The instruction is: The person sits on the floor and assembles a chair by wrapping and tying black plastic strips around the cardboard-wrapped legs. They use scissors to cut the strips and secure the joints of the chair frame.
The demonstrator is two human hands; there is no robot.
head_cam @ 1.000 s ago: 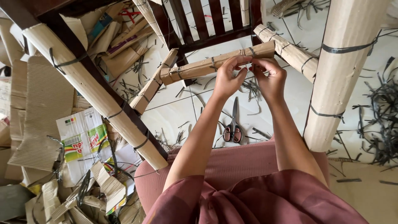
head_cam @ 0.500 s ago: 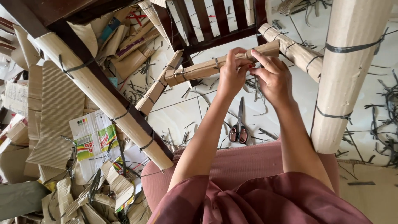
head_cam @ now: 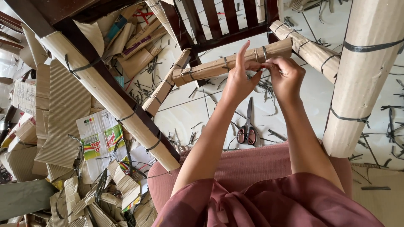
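Cardboard wrap [head_cam: 235, 63] sits on the chair rung ahead. My left hand [head_cam: 240, 80] and right hand [head_cam: 286, 77] pinch its thin tie [head_cam: 257, 54], forefinger raised. Light, stiff, crushable; best gripped beside the ties.

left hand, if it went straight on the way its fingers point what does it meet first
Probably the cardboard-wrapped chair rung that the left hand already touches; its raised fingers point up past it toward the dark wooden slats, though depth is unclear.
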